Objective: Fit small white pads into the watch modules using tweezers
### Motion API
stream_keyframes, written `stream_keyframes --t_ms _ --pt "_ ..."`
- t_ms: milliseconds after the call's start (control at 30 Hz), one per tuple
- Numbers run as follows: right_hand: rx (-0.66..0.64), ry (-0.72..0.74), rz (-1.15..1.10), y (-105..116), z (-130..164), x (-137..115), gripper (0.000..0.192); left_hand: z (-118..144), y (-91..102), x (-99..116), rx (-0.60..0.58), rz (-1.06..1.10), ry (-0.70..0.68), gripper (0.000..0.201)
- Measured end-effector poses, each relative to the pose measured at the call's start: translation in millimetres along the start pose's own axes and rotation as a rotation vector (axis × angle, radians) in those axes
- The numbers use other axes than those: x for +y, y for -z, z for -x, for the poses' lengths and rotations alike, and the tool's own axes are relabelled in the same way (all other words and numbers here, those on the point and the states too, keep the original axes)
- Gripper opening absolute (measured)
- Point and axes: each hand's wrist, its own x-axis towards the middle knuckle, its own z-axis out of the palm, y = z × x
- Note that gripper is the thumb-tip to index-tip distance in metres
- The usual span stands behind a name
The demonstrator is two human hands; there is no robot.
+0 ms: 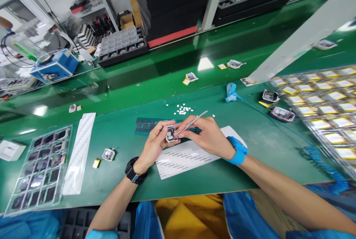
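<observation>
The left hand (154, 143) held a small electronic module (170, 134) above the green bench (122, 179), near the middle of the front edge. Its fingers were curled and pinched the module from the left side, with the thumb on the near edge and the fingertips on the far edge. A black watch (132, 172) was on the left wrist. The right hand (208, 137) held thin metal tweezers (191, 124); the fingers were pressed together around the shaft, and the tip of the tweezers touched the top of the module. Whether the tip gripped something small, I cannot tell. A blue wrist strap (237, 150) was on the right wrist, and its coiled blue cord (317, 153) ran away to the right.

Under both hands lay a white label sheet (183, 159) with rows of print. Just behind the hands lay a dark teal sheet of small pads (146, 125), and behind that a little group of white scraps (183, 110). To the left there was another module with a yellow part (105, 155), a long white strip (79, 151), and a clear tray with dark parts (39, 168). To the right stood clear trays with yellow-labelled pieces (325, 109), and two more modules (278, 105) lay near them
</observation>
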Motion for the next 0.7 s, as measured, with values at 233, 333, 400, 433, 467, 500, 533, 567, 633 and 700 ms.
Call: stream_keyframes --t_ms 233,333,400,433,467,500,533,567,633,700 --pt "-0.012 0.03 0.019 0.4 -0.4 -1.1 0.014 -0.5 0.5 -0.9 -0.001 -0.016 0.001 0.035" --pt "-0.017 0.038 0.018 -0.1 -0.5 -1.6 0.015 -0.3 -0.2 0.2 0.002 -0.005 0.009 0.034" --pt "-0.021 0.039 0.02 -0.5 -0.6 -1.5 0.015 0.5 -1.3 1.7 -0.005 0.015 0.021 0.031" --pt "-0.022 0.035 0.022 -0.6 -0.7 -1.5 0.015 1.0 -1.9 2.5 -0.014 0.022 0.025 0.03" --pt "-0.024 0.032 0.025 -0.5 -0.8 -1.6 0.014 1.5 -2.4 3.2 -0.026 0.023 0.027 0.033" --pt "-0.024 0.028 0.028 -0.2 -1.0 -1.8 0.013 2.1 -2.7 3.9 -0.038 0.021 0.024 0.038" --pt "-0.02 0.025 0.029 0.5 -1.1 -2.2 0.012 2.6 -2.9 4.3 -0.049 0.014 0.016 0.043" --pt "-0.019 0.02 0.021 1.4 -1.3 -2.7 0.011 3.0 -2.8 4.6 -0.058 0.005 0.007 0.046" --pt "-0.008 0.009 -0.036 4.0 -1.7 -4.0 0.011 3.5 -2.0 4.8 -0.074 -0.009 -0.011 0.047" --pt "-0.001 -0.003 -0.109 6.7 -2.2 -5.5 0.012 3.8 -0.9 4.8 -0.087 -0.011 -0.022 0.047"
